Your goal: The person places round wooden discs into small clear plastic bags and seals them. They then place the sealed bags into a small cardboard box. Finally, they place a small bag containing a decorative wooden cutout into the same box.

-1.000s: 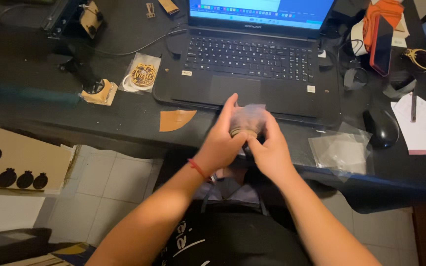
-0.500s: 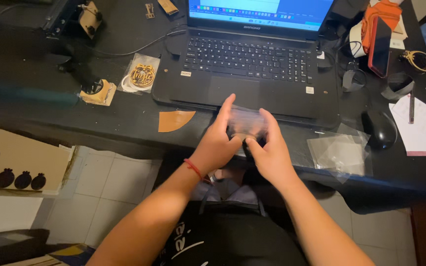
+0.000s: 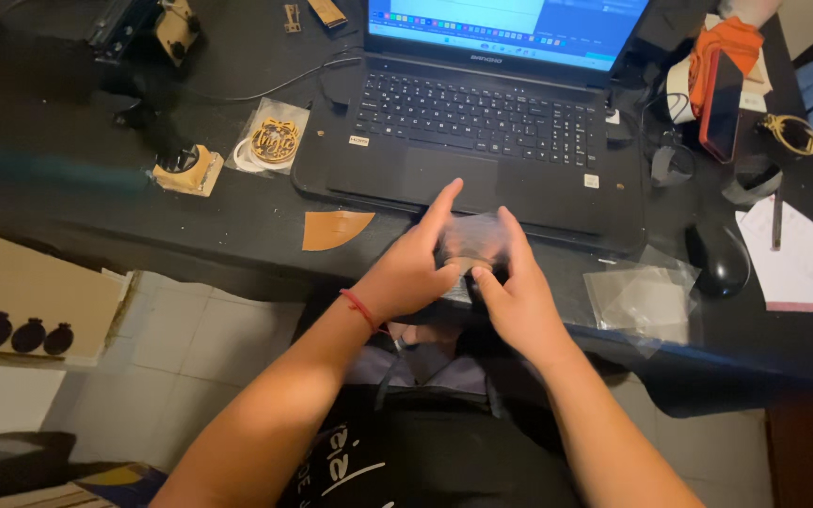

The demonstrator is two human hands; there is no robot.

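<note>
Black desk point(image 3: 237, 221), clear crinkled pouch point(image 3: 470, 240)

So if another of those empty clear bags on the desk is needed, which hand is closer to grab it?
The right hand, probably. The empty clear bags lie just to its right on the desk; the left hand would have to cross over. Both hands now hold a small clear bag.

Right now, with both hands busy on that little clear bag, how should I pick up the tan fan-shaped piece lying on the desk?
Take the tan fan-shaped piece with the left hand, which is nearer. It lies flat on the desk, so probably pinch its curved left edge from above, or slide it to the near desk edge and lift. The laptop crowds its pointed right tip.
</note>
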